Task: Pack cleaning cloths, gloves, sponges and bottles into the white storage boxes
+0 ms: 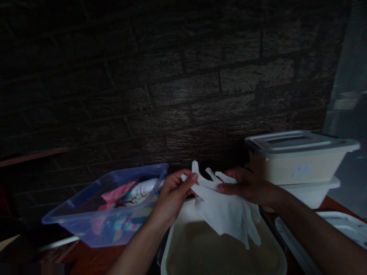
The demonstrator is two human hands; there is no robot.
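A pair of white fabric gloves (225,208) hangs between my hands, with finger-like ends sticking up at the top and dangling at the lower right. My left hand (179,187) is closed on their upper left part, thumb against the cloth. At the upper right, my right hand (243,187) also grips them, its thumb laid across the front. Directly below is an open cream plastic box (186,233); the gloves hang over it and its far rim is partly hidden.
To the left stands a translucent blue bin (111,229) containing a white bottle (145,189) and pink packaging (117,193). Lidded storage boxes (298,164) are stacked at right, near a loose white lid (344,225). A dark brick wall (183,95) rises close behind.
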